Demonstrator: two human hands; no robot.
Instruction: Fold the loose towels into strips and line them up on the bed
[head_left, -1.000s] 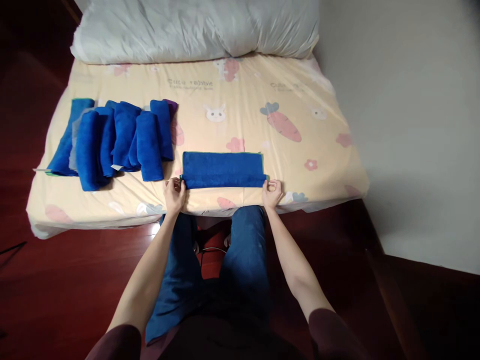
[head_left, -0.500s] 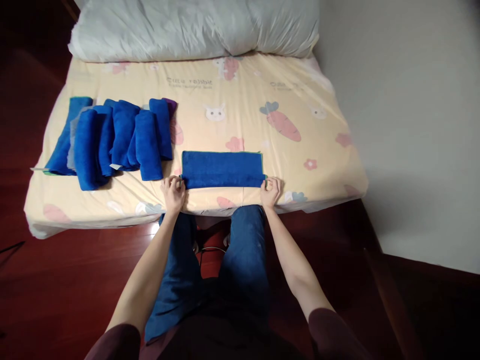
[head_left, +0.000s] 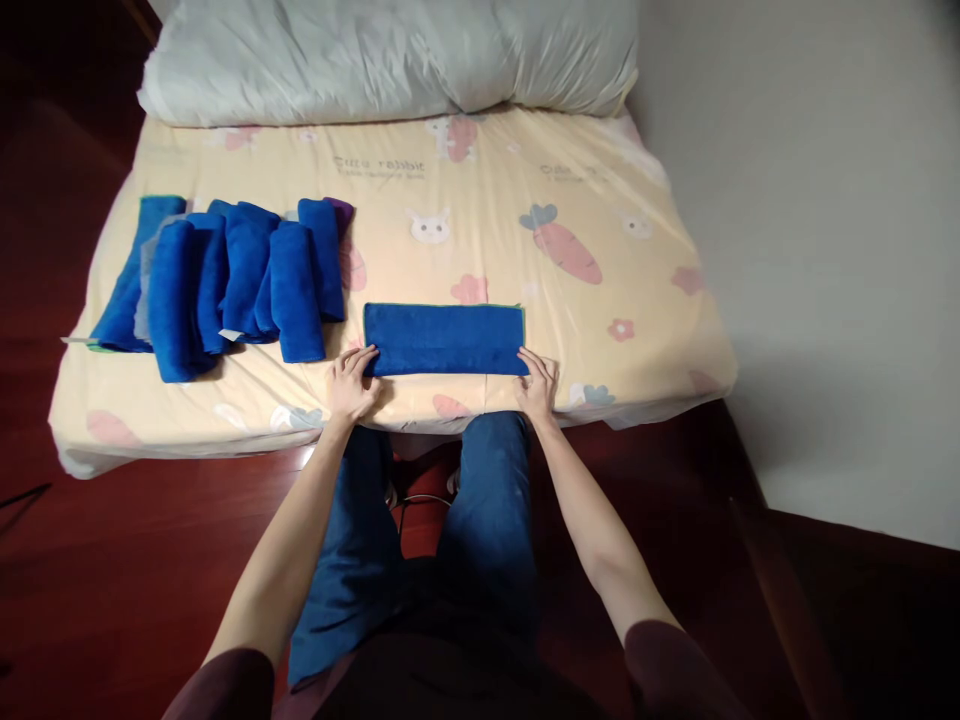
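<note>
A blue towel with green edging lies flat as a long folded strip near the bed's front edge. At its left end, my left hand rests with fingers apart, the fingertips touching the near corner. My right hand touches the opposite near corner, its fingers stretched out over the cloth and the thumb apart. Neither hand grips the fabric. To the left lies a group of several rolled or folded blue towels, with a bit of grey and purple cloth showing among them.
The bed has a yellow sheet printed with rabbits and carrots. A bulky pale quilt lies across its far side. A plain wall stands at the right, and dark red flooring surrounds the near side.
Both hands have let go of the towel's ends and opened, fingers now lying on its near corners. The near fold lies flatter against the strip.
</note>
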